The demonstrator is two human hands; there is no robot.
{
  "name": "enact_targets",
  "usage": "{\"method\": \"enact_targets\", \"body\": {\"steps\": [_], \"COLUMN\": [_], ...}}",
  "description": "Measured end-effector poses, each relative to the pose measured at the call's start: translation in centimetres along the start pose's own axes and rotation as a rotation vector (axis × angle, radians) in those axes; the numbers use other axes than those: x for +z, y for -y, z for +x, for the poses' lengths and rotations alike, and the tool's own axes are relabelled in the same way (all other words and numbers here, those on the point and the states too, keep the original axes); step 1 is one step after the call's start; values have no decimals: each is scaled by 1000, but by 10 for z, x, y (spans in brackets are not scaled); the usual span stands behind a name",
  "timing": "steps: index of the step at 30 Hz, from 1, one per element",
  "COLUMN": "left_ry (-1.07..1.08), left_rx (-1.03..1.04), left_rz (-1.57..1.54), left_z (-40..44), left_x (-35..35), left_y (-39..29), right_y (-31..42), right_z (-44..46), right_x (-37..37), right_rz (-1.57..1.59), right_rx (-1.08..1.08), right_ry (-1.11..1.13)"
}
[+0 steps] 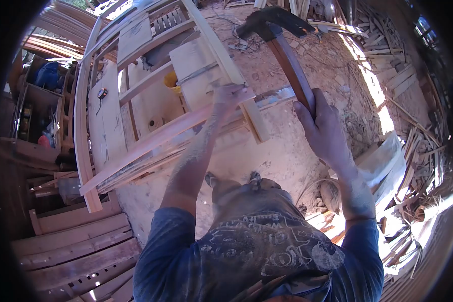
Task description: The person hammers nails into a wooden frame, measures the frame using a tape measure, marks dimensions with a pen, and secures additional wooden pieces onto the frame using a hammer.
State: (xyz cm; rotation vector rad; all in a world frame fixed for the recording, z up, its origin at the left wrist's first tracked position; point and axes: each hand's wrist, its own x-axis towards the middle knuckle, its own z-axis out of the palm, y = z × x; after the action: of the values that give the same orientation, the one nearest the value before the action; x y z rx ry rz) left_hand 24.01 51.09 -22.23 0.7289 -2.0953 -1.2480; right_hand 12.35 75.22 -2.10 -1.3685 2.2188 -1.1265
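My right hand is wrapped round the wooden handle of a claw hammer, raised with its dark metal head up and away from me. A large wooden frame of rails and crosspieces lies to the left of the hammer. Across its near end runs a long wooden board. My left hand is at the right end of this board, by the corner with the side rail. Its fingers are closed together there, and whatever is between them is too small to make out.
On the workbench under the frame are a tape measure, a yellow cup and a roll of tape. Shelves with a blue bag stand at the left. Stacked planks lie lower left; scrap wood litters the right.
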Motion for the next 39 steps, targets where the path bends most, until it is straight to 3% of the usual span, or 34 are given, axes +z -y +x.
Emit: {"method": "enact_targets", "body": {"steps": [5, 7, 13, 16, 19, 20, 22, 23, 25, 27, 28, 33, 39], "left_ry": [-14, -22, -27, -9, 67, 79, -7, -38, -211, 101, 137, 207, 118], "left_rx": [-13, 80, 29, 38, -42, -67, 314, 493, 215, -225, -275, -370, -272], "left_rz": [99, 171, 160, 140, 89, 75, 296, 401, 688, 787, 815, 801, 751], "left_z": [-3, -5, -2, -2, -9, -2, 12, 8, -16, -31, -39, -61, -76], "left_x": [-2, 1, 0, -1, -1, -5, -19, -27, -57, -86, -87, -87, -78], "left_y": [-11, 0, -8, -5, -11, -15, 12, 25, 4, 14, 14, -16, -2], "right_y": [-44, -41, 29, -14, -67, -72, -66, -58, -45, -58, -64, -66, -50], "right_z": [16, 22, 12, 12, 19, 19, -2, -18, -38, -54, -62, -74, -65], "right_x": [38, 34, -1, 31, 55, 46, 27, 20, 5, 5, 6, 14, 11], "right_rz": [-281, -325, -55, -218, -231, -221, -192, -79, 149, 258, 312, 351, 158], "right_rx": [97, 134, -21, 17, 232, 181, 106, 216, 422, 473, 499, 512, 331], "right_ry": [216, 238, -89, 14, 190, 139, 60, 61, 51, 49, 50, 78, 90]}}
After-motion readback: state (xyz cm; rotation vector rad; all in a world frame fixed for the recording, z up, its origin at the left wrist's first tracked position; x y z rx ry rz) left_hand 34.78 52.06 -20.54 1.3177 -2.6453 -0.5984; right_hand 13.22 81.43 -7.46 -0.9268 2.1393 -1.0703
